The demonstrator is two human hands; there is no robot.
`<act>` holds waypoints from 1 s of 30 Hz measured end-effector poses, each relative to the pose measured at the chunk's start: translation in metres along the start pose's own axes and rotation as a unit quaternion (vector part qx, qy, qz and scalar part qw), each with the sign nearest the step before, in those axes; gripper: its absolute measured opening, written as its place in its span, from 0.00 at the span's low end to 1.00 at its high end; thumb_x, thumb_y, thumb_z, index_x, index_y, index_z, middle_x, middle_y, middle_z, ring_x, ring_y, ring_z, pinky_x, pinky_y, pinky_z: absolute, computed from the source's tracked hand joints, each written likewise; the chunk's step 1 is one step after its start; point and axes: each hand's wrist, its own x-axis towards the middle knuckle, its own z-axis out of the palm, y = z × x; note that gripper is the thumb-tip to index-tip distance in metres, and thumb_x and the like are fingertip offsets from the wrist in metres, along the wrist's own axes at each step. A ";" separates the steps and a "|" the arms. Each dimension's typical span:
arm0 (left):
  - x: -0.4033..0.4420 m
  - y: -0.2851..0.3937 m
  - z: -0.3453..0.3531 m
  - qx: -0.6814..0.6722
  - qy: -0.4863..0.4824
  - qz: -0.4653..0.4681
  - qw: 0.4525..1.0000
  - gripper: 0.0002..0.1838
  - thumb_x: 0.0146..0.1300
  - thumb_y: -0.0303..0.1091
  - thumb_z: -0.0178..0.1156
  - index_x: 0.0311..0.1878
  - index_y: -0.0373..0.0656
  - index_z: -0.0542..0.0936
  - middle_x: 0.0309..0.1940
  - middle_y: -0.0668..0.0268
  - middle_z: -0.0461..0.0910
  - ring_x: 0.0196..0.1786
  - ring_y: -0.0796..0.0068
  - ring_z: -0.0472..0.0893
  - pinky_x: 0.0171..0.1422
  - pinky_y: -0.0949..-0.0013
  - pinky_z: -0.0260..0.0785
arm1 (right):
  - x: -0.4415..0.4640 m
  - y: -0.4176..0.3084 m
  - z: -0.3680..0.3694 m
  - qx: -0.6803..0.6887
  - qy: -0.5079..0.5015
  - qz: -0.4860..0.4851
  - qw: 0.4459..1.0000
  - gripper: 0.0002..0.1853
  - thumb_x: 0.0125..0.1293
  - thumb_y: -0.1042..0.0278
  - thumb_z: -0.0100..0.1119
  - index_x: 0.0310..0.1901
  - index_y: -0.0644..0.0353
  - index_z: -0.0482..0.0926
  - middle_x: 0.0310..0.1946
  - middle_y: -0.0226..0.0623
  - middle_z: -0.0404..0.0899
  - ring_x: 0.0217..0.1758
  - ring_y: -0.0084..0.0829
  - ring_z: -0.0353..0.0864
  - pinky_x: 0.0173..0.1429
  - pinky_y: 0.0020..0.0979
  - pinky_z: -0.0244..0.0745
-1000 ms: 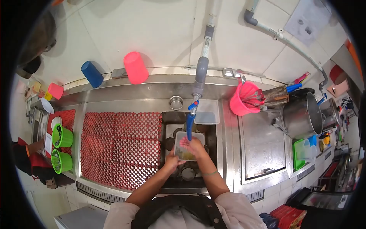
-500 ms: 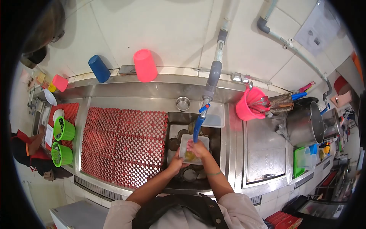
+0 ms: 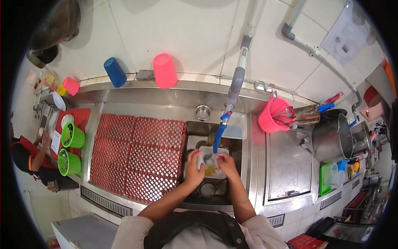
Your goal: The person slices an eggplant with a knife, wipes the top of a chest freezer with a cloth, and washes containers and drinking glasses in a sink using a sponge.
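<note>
The pale see-through, box-shaped plastic tub [image 3: 220, 171] is between the fingers of both hands, over the dark metal sink [image 3: 191, 129]. The left hand [image 3: 194, 171] has its thumb and fingers clamped on the tub's left edge. The right hand [image 3: 228, 166] has its fingers curled at the right edge; I cannot tell if they pinch it. Some yellow stuff [image 3: 210, 170] is in the tub, between the two hands. The blue bendy tap tube [image 3: 219, 139] ends just above the tub, between the fingertips. Left of the left fingers is the flat red mat with holes [image 3: 139, 155]. Well right of the right fingers is the round pink plastic bucket [image 3: 266, 123] of spoons.
</note>
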 end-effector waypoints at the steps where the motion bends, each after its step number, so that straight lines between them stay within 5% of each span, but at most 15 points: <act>1: 0.006 0.003 0.001 -0.090 -0.030 0.008 0.995 0.18 0.56 0.21 0.51 0.52 0.38 0.74 0.48 0.53 0.76 0.50 0.62 0.78 0.51 0.62 0.72 | -0.004 -0.020 -0.009 0.005 0.021 -0.032 0.999 0.09 0.58 0.69 0.61 0.40 0.61 0.78 0.27 0.34 0.78 0.31 0.26 0.78 0.38 0.29 0.73; 2: 0.011 -0.006 0.011 -0.181 -0.074 -0.128 0.972 0.16 0.58 0.22 0.50 0.50 0.38 0.74 0.46 0.54 0.76 0.46 0.64 0.79 0.48 0.63 0.73 | -0.007 -0.041 -0.015 0.011 0.041 -0.064 0.997 0.11 0.57 0.71 0.62 0.42 0.60 0.79 0.28 0.34 0.79 0.32 0.26 0.78 0.40 0.29 0.73; 4: 0.019 -0.033 0.041 -0.345 -0.155 -0.383 0.843 0.11 0.62 0.24 0.48 0.47 0.38 0.74 0.41 0.57 0.78 0.39 0.66 0.81 0.41 0.64 0.76 | -0.007 -0.089 -0.014 -0.039 0.061 -0.145 0.987 0.14 0.56 0.70 0.63 0.46 0.61 0.79 0.29 0.36 0.80 0.32 0.27 0.79 0.41 0.30 0.74; 5: 0.024 -0.027 0.048 -0.360 -0.148 -0.435 0.812 0.10 0.68 0.32 0.46 0.45 0.39 0.74 0.34 0.62 0.79 0.31 0.70 0.80 0.35 0.68 0.76 | -0.005 -0.105 -0.012 -0.063 0.071 -0.185 0.978 0.16 0.56 0.70 0.63 0.47 0.61 0.79 0.30 0.38 0.80 0.32 0.28 0.79 0.41 0.30 0.74; 8: 0.029 -0.061 0.079 -0.432 -0.172 -0.509 0.724 0.12 0.69 0.39 0.47 0.43 0.42 0.74 0.30 0.65 0.78 0.30 0.72 0.79 0.34 0.70 0.75 | 0.002 -0.124 -0.007 -0.122 -0.120 -0.103 0.980 0.17 0.56 0.72 0.64 0.48 0.64 0.77 0.35 0.37 0.81 0.38 0.27 0.80 0.41 0.31 0.76; 11: 0.024 -0.078 0.095 -0.453 -0.184 -0.483 0.726 0.15 0.69 0.47 0.49 0.42 0.46 0.74 0.27 0.69 0.76 0.30 0.75 0.79 0.34 0.72 0.73 | 0.005 -0.119 0.008 -0.119 -0.127 -0.077 0.982 0.13 0.58 0.72 0.63 0.44 0.66 0.79 0.32 0.37 0.81 0.35 0.26 0.80 0.41 0.30 0.76; 13: 0.021 -0.080 0.093 -0.512 -0.200 -0.457 0.700 0.14 0.67 0.48 0.51 0.42 0.48 0.74 0.27 0.71 0.75 0.30 0.76 0.78 0.35 0.72 0.73 | 0.002 -0.126 0.012 -0.111 -0.133 -0.057 0.983 0.12 0.58 0.72 0.62 0.43 0.67 0.79 0.31 0.38 0.81 0.34 0.25 0.80 0.41 0.30 0.76; 17: 0.022 -0.089 0.092 -0.469 -0.279 -0.406 0.733 0.12 0.66 0.45 0.54 0.44 0.49 0.74 0.28 0.70 0.76 0.30 0.77 0.77 0.37 0.72 0.73 | 0.002 -0.126 0.012 -0.117 -0.131 -0.032 0.984 0.11 0.59 0.73 0.61 0.42 0.67 0.79 0.32 0.39 0.81 0.36 0.25 0.80 0.42 0.30 0.77; 20: 0.032 -0.067 0.079 -0.391 -0.243 -0.510 0.726 0.11 0.66 0.41 0.55 0.46 0.47 0.75 0.31 0.67 0.78 0.29 0.77 0.77 0.35 0.73 0.72 | 0.003 -0.122 0.002 -0.109 -0.111 -0.054 0.986 0.09 0.59 0.76 0.60 0.41 0.67 0.79 0.33 0.39 0.81 0.37 0.26 0.80 0.44 0.30 0.76; 24: 0.034 -0.037 0.018 -0.333 -0.254 -0.429 0.800 0.10 0.67 0.36 0.52 0.49 0.45 0.76 0.35 0.66 0.80 0.33 0.78 0.78 0.36 0.73 0.71 | 0.011 -0.086 -0.013 -0.109 -0.077 -0.114 0.984 0.07 0.58 0.79 0.56 0.39 0.67 0.79 0.33 0.37 0.80 0.38 0.28 0.80 0.45 0.29 0.75; 27: 0.026 -0.041 -0.019 -0.288 -0.201 -0.347 0.870 0.11 0.68 0.34 0.49 0.50 0.45 0.76 0.38 0.68 0.81 0.39 0.80 0.79 0.42 0.73 0.71 | 0.015 -0.054 -0.012 -0.147 -0.080 -0.105 0.980 0.08 0.55 0.80 0.53 0.37 0.68 0.79 0.29 0.45 0.81 0.37 0.36 0.82 0.45 0.31 0.74; 30: 0.012 -0.058 -0.041 -0.274 -0.144 -0.341 0.887 0.12 0.68 0.32 0.49 0.51 0.45 0.76 0.39 0.68 0.81 0.38 0.80 0.78 0.42 0.74 0.70 | 0.017 -0.031 -0.002 -0.151 -0.124 -0.021 0.980 0.07 0.58 0.78 0.52 0.35 0.68 0.80 0.29 0.46 0.81 0.36 0.38 0.81 0.44 0.32 0.74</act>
